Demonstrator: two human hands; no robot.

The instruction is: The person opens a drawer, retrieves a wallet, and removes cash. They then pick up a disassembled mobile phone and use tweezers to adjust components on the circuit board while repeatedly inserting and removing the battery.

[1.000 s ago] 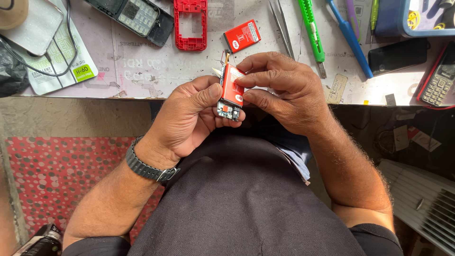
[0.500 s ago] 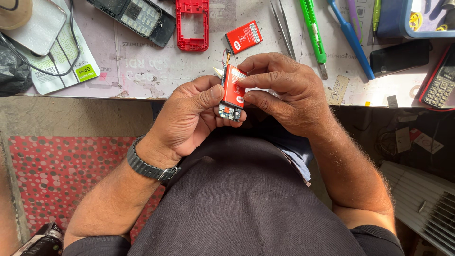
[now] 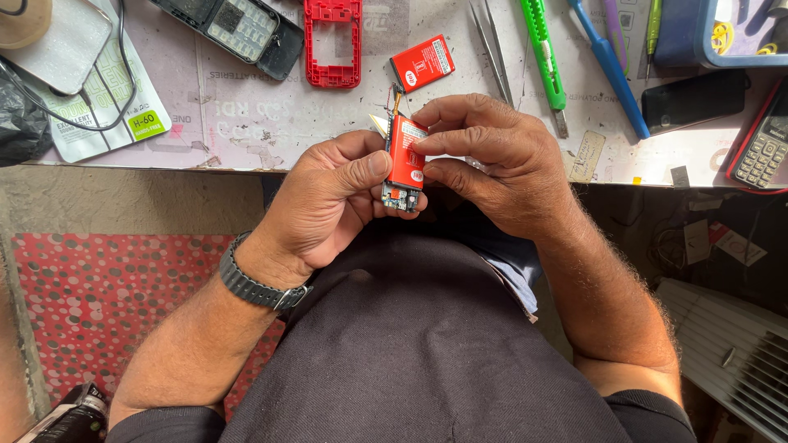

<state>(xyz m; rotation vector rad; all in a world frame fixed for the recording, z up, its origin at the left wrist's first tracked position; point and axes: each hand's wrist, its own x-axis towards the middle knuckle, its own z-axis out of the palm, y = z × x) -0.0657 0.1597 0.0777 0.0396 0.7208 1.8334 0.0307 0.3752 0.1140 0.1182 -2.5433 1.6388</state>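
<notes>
i see my left hand [image 3: 328,201] and right hand [image 3: 492,160] both pinched closed around the red battery [image 3: 406,152] on a small circuit board [image 3: 400,197], held just above the workbench edge [image 3: 205,160].

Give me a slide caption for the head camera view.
Both hands, left hand and right hand, hold a red battery against a small circuit board above a cluttered workbench.

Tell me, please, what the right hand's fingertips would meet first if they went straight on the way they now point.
The right hand points leftward; its fingertips already touch the red battery on the small circuit board, with the left hand's thumb just beyond.
</notes>
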